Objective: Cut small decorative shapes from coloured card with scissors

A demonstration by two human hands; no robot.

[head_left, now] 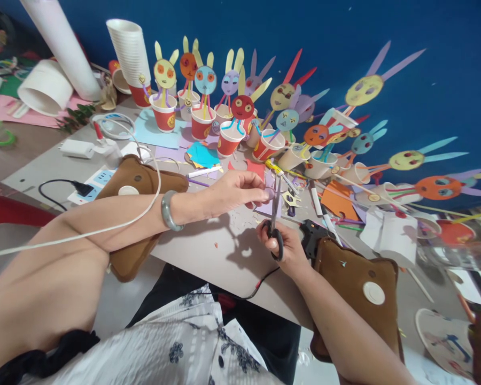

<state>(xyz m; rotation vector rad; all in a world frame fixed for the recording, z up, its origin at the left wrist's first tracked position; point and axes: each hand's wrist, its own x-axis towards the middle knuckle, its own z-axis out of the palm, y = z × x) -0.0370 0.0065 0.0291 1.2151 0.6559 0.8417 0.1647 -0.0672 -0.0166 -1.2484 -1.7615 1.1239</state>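
Above the grey table (200,248), my left hand (240,192) pinches a small purplish paper piece (269,193) between thumb and fingers. My right hand (284,248) is closed around the dark handles of a pair of scissors (276,206). The blades point up, beside the paper piece; whether they touch it is unclear. Small paper scraps (240,218) lie on the table under my hands. Behind them are a red paper sheet (254,170) and a pale yellow cut-out scrap (291,199).
Paper cups (202,127) with rabbit-eared paper figures line the blue wall. Brown cushions (356,289) lie at both sides. A black glue gun (313,235) is right of my right hand. A white cable (116,227) crosses my left arm; a power strip (98,184) sits left.
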